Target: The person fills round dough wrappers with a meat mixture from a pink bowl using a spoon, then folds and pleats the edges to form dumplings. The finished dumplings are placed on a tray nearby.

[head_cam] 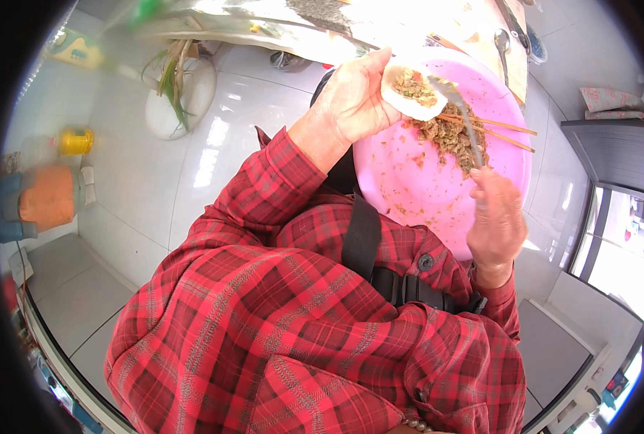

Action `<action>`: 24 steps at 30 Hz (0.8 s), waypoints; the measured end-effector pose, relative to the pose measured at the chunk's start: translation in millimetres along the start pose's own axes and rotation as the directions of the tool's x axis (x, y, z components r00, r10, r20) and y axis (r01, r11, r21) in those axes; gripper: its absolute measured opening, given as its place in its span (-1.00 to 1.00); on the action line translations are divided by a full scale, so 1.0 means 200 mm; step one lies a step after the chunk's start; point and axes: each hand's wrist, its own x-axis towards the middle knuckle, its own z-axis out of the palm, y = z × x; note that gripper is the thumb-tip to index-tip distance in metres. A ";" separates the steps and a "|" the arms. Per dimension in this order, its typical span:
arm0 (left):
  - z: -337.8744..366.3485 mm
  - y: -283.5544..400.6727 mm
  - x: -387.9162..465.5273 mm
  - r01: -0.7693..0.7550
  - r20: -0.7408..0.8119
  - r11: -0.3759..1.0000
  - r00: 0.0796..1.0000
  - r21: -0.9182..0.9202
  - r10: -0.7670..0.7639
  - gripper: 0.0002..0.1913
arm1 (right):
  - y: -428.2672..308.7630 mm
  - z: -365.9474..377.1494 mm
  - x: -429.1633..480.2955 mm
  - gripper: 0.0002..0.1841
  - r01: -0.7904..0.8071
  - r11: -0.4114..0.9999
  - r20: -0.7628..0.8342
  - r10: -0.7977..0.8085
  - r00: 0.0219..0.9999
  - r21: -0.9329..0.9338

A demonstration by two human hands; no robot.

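My left hand [354,100] holds a round dough wrapper [427,110] with chopped filling [413,87] spread on it, above the left edge of a pink plastic basin [376,173]. In my right hand [495,217] is the handle of a metal spoon [469,125], blurred, its tip by the wrapper's right edge with a little filling on it. Inside the basin lies a mound of minced filling [452,138]. A pair of wooden chopsticks [509,127] rests in the mound, their ends reaching past the basin's right rim.
Beyond the basin is a brightly lit table, with a dark ladle or spoon [502,46] on its wooden board [517,81]. Spring onions [176,87] lie on a white round stool [197,103] at upper left. A yellow-capped container [76,141] stands farther left.
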 end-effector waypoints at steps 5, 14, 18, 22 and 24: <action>0.03 -0.02 -0.01 -0.023 -0.047 0.993 0.999 0.113 0.028 -0.50 | -0.05 -0.06 0.12 -0.71 -0.479 0.339 0.135 0.687 0.714 0.810; 0.13 -0.09 -0.03 -0.070 -0.185 0.937 0.973 0.343 0.140 -0.57 | 0.01 -0.05 0.18 -0.70 -0.580 0.045 0.357 0.748 0.559 0.813; 0.13 -0.10 -0.03 -0.058 -0.237 0.925 0.959 0.376 0.156 -0.57 | -0.02 -0.04 0.18 -0.72 -0.607 0.218 0.271 0.746 0.609 0.764; 0.13 -0.11 -0.03 -0.013 -0.306 0.879 0.935 0.476 0.180 -0.51 | -0.06 -0.02 0.13 -0.73 -0.501 0.619 0.060 0.592 0.804 0.605; 0.10 -0.09 -0.03 -0.032 -0.258 0.906 0.954 0.421 0.153 -0.51 | -0.04 0.00 0.12 -0.73 -0.297 0.888 0.017 0.311 0.950 0.352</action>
